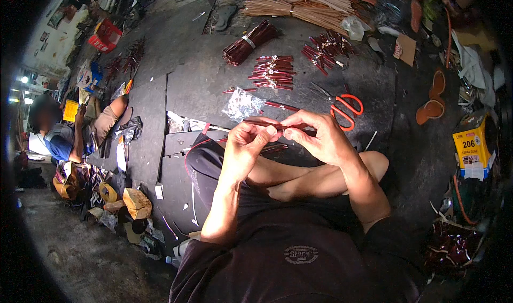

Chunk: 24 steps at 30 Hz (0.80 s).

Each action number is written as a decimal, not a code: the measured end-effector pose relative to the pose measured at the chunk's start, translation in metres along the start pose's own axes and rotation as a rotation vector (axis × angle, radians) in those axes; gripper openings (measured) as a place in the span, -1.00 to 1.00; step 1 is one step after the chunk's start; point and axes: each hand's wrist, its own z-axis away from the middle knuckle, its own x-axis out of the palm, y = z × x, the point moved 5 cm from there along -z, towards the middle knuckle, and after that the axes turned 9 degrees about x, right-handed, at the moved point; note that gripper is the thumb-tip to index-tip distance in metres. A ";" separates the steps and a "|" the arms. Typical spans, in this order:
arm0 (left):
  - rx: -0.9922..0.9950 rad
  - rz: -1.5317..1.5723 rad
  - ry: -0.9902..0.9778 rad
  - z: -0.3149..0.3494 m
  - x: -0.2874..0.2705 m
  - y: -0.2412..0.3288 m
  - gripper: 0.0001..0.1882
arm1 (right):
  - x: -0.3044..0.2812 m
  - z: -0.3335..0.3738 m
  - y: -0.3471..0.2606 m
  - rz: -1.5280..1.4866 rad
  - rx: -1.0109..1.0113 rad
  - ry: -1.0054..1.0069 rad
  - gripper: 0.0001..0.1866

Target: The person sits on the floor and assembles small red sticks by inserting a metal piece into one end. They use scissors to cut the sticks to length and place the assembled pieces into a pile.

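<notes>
Pinching a thin dark-red stick (267,124) between both hands, held level over the crossed legs. Left hand (247,142) curled nearly closed, fingertips gripping the stick near its middle. Right hand (319,137) also curled, thumb and forefinger clamped on the same stick just beside the left fingertips; the two hands almost touch. Stick is slim, straight, glossy, sticking out to the left past the left hand.

Dark, dusty, flat mat (203,83) underneath. Orange-handled scissors (344,109) lie on it just right of the hands, blades pointing up-left. Crinkly clear plastic bag (241,105) just above the hands. Small pile of short red sticks (273,72) further out, loosely stacked. Tied bundle of red sticks (250,42) beyond that, banded at the middle. Big sheaf of pale tan straws (302,4) at the far edge. Yellow box (473,148) at right. Another person (64,132) sits at far left.
</notes>
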 end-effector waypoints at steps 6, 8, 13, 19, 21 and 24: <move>0.019 0.043 -0.022 0.001 -0.001 -0.006 -0.84 | 0.003 0.000 0.013 -0.026 -0.028 0.051 -0.85; 0.024 0.071 -0.007 0.000 0.002 -0.010 -0.84 | 0.005 0.000 0.015 -0.064 0.038 0.053 -0.87; 0.004 0.020 -0.020 0.004 0.000 -0.019 -0.88 | 0.007 -0.007 0.021 -0.049 0.040 0.083 -0.87; 0.146 -0.127 0.086 0.024 -0.023 -0.034 -0.89 | 0.046 -0.011 0.056 -0.116 0.113 0.028 -0.84; 0.129 -0.249 0.018 0.031 -0.026 -0.034 -0.86 | 0.049 -0.006 0.053 -0.126 0.178 -0.030 -0.85; 0.297 -0.358 0.084 0.033 -0.035 -0.026 -0.87 | 0.053 -0.005 0.054 -0.336 0.185 0.046 -0.81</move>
